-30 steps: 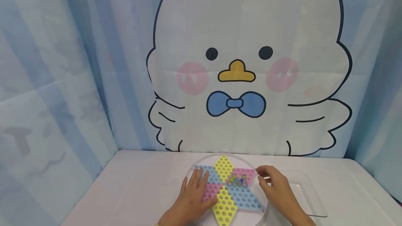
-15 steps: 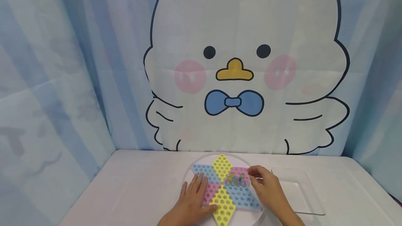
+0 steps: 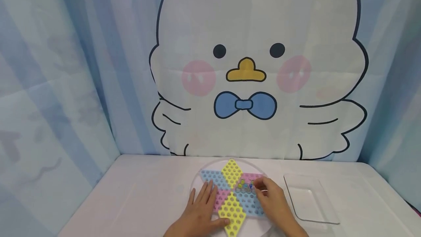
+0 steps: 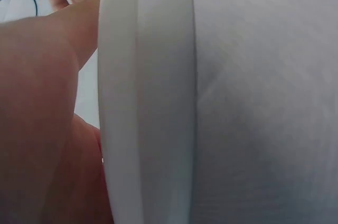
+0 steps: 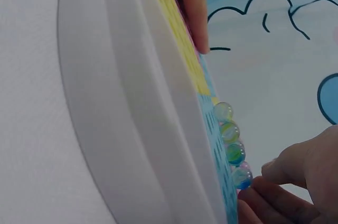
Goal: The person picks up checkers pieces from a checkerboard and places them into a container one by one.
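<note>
A round white Chinese checkers board (image 3: 232,206) with yellow, pink and blue perforated sections lies at the table's front. My left hand (image 3: 198,209) rests on its left side, fingers spread and thumb on the near yellow section. Several glass marbles (image 3: 245,185) sit at the border of the right pink and blue sections. My right hand (image 3: 271,198) has thumb and fingers bent together right at them. In the right wrist view, its fingertips (image 5: 256,187) are beside a blue-tinted marble (image 5: 243,177); I cannot tell whether they pinch one. The left wrist view shows mostly the board's side wall (image 4: 148,97).
A shallow clear plastic tray (image 3: 307,204) lies on the white table (image 3: 148,193), right of the board. A curtain (image 3: 131,83) with a cartoon bird hangs behind the table, and pale blue cloth (image 3: 42,120) closes off the left side.
My right hand has moved left from the board's right rim to the marbles, uncovering more of the clear tray. My left hand has stayed on the board. The head view has shifted slightly.
</note>
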`<state>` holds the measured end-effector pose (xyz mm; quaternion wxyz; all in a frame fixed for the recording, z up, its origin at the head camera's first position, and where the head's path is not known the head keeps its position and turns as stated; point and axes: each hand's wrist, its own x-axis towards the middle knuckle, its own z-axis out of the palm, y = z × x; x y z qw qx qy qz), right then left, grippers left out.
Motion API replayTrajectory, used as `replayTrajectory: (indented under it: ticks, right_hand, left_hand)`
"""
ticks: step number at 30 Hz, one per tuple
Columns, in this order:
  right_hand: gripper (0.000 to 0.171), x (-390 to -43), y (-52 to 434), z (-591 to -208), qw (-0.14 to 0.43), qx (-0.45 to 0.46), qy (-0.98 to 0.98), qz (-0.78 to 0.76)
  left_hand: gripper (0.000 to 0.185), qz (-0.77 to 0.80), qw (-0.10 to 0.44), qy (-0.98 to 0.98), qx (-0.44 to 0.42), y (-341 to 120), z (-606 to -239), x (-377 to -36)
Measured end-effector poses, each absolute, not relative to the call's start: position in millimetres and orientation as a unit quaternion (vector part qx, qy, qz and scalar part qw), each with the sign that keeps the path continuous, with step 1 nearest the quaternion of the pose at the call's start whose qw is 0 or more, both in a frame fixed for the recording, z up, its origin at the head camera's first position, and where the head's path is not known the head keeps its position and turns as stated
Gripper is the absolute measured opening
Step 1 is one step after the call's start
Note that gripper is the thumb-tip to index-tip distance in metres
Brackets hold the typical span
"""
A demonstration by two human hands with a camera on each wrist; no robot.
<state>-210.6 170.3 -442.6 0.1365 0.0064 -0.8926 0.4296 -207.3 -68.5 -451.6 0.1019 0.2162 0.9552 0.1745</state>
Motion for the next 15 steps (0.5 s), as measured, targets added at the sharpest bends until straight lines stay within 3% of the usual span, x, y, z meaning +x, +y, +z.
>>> replayTrajectory:
  ticks: [15]
  right_hand:
    - [0.017, -215.7, 167.3, -452.6, 0.156, 0.017, -0.899, 0.409]
  left_hand:
    - [0.113, 0.162, 0.101, 0.959, 0.209, -67.1, -450.2, -205.2]
